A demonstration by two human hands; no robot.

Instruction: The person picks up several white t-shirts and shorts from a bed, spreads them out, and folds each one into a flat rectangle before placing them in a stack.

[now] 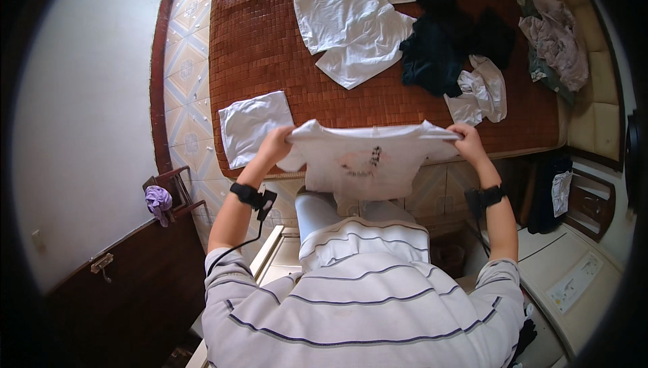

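Stretched between my two hands hangs a white T-shirt [362, 165] with a pink and black print. My left hand [276, 145] grips it at one end near a sleeve. At the other end, my right hand [468, 144] pinches the opposite sleeve. The shirt's upper edge is pulled nearly straight, and its lower part hangs over my thighs, looking slightly blurred. Just beyond my left hand, a folded white garment [255, 125] lies at the bed's corner. Beyond my right hand is a crumpled white garment [478, 92].
The bed bears a brown tile mat [253, 39]. White shirts [354, 21] lie spread on it beside dark clothes [438, 54]. Patterned clothing [554, 39] rests by the headboard [600, 84]. A wooden chair [590, 203] stands right; a stool [177, 193] holds purple cloth [158, 201] at left.
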